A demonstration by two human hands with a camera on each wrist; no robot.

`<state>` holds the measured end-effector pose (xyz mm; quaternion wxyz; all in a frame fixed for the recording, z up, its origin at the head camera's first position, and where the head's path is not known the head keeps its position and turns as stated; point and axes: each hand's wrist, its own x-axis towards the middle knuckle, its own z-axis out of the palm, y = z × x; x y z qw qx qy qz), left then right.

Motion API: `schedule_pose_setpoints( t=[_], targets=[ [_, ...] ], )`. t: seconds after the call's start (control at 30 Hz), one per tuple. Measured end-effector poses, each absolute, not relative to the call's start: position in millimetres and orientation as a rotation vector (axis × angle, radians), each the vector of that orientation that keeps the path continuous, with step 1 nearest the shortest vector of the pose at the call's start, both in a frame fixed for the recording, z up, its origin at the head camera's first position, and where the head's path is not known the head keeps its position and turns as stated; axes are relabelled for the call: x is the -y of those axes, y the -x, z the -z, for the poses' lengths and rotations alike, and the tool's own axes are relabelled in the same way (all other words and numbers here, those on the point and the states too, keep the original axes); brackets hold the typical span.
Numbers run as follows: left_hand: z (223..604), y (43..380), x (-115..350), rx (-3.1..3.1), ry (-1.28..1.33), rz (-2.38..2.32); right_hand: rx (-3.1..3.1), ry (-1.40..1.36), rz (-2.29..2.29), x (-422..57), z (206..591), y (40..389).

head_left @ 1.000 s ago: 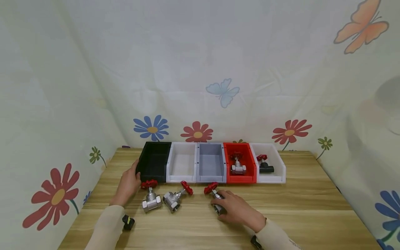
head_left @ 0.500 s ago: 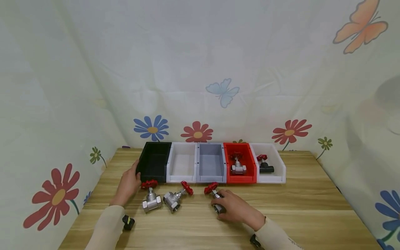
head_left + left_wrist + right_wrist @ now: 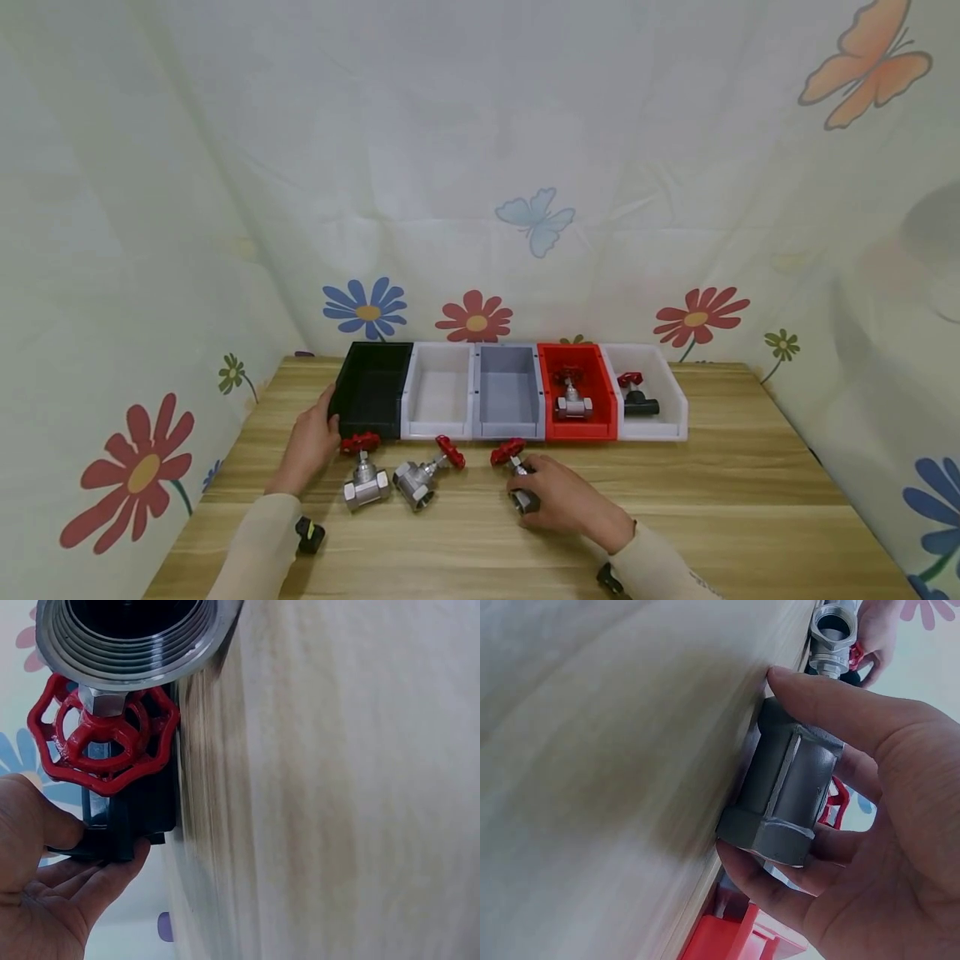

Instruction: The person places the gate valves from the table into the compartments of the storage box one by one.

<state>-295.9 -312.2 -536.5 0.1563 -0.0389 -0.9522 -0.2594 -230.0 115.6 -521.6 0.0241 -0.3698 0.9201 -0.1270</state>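
My left hand [image 3: 308,442] pinches the near left edge of the black bin [image 3: 371,392], thumb on one side and fingers on the other in the left wrist view. With thumb and fingers my right hand [image 3: 564,497] grips the metal body of a gate valve [image 3: 784,791], which lies on the table with its red handwheel [image 3: 507,452] toward the bins. Two more steel valves with red handwheels, a left one [image 3: 366,486] and a middle one [image 3: 415,483], lie between the hands. In the left wrist view a red handwheel [image 3: 105,742] stands close before the black bin.
Right of the black bin, in one row, stand a white bin [image 3: 438,387], a grey bin [image 3: 510,392], a red bin [image 3: 581,431] holding a steel valve [image 3: 573,406], and another white bin [image 3: 667,425] holding a dark valve [image 3: 640,403]. A flowered curtain [image 3: 480,167] hangs behind the wooden table [image 3: 750,483].
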Motion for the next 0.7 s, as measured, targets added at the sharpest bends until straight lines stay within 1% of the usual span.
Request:
schedule_pose_setpoints(
  t=[0.17, 0.4, 0.7],
  targets=[
    [536, 296, 311, 2.728, 0.102, 0.750, -2.862, 1.139, 0.403, -115, 520, 228],
    [536, 296, 311, 2.733, 0.096, 0.743, -2.857, 1.062, 0.424, -113, 515, 228],
    [537, 296, 311, 2.727, 0.094, 0.752, -2.849, 0.989, 0.484, -111, 501, 227]
  ],
)
